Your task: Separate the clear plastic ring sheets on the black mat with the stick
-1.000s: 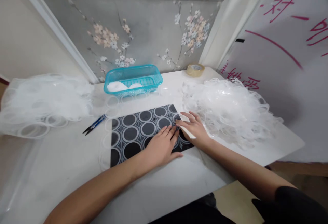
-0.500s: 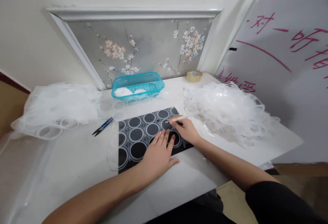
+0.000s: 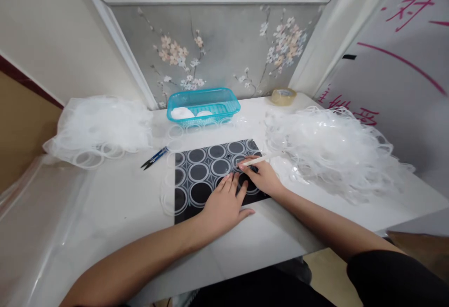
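Observation:
My left hand [image 3: 224,201] lies flat with its fingers spread on the lower part of a black sheet [image 3: 184,214] printed with rows of pale rings. Pinched in my right hand [image 3: 264,176] is a slim white pen-like tool [image 3: 255,160], slanting up to the right. Its tip sits around a ring near the sheet's right side; my fingers partly hide it, and I cannot make out the exact contact. Clear film with ring outlines [image 3: 167,204] shows past the sheet's left edge.
Piles of translucent ring-cut plastic lie at the left [image 3: 105,127] and right [image 3: 326,148]. Blue-handled thread snips [image 3: 154,158] rest left of the sheet. Behind stand a turquoise basket [image 3: 203,95] with white pieces inside and a tape roll [image 3: 283,96]. A framed panel [image 3: 224,49] backs the table.
The camera view has shifted, so the table scene sits further right and slightly higher. The tool's angle has changed slightly in my right hand. My left hand remains flat on the sheet.

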`<state>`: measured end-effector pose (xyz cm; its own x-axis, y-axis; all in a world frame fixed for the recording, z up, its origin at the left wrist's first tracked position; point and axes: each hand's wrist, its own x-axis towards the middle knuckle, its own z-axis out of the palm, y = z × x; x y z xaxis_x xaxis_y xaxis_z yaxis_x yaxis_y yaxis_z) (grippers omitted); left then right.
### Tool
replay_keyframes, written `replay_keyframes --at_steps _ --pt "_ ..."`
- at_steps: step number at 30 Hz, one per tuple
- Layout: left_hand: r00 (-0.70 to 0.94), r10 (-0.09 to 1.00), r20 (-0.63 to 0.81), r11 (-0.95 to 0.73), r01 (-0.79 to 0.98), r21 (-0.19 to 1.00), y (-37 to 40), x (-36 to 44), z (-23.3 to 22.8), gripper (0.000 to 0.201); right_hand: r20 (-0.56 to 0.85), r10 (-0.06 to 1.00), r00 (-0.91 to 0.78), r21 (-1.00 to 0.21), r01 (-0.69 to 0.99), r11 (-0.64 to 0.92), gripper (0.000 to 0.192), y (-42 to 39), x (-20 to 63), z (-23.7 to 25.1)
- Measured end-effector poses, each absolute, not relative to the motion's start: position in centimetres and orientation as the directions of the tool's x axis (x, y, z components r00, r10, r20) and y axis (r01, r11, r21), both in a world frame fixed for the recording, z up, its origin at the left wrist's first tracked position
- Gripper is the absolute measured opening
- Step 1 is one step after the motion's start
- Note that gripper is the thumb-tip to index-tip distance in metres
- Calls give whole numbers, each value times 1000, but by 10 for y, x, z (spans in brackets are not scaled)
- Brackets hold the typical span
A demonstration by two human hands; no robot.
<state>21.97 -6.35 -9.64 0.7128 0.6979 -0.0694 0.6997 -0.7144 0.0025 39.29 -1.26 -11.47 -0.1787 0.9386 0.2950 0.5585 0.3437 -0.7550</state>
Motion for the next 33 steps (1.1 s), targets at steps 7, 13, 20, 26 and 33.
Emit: replay_keyframes --at_steps 7,13,20,26,33 --pt "705 706 -70 -703 709 53 -63 220 -92 84 400 819 -411 -221 824 521 23 -22 389 -108" --pt "749 654 -100 -744 662 90 -59 213 -89 84 633 767 104 -311 942 129 29 39 422 -62" --pt "726 688 15 -725 688 -9 -74 183 -92 87 437 864 -249 -630 602 491 26 0 357 -90" --pt "660 751 3 -660 751 -20 -89 167 -101 84 328 906 -270 -788 451 419 21 -20 331 -114" --pt "646 762 -55 -648 761 -30 -89 170 -95 80 521 849 86 -724 572 386 25 -4 353 -98"
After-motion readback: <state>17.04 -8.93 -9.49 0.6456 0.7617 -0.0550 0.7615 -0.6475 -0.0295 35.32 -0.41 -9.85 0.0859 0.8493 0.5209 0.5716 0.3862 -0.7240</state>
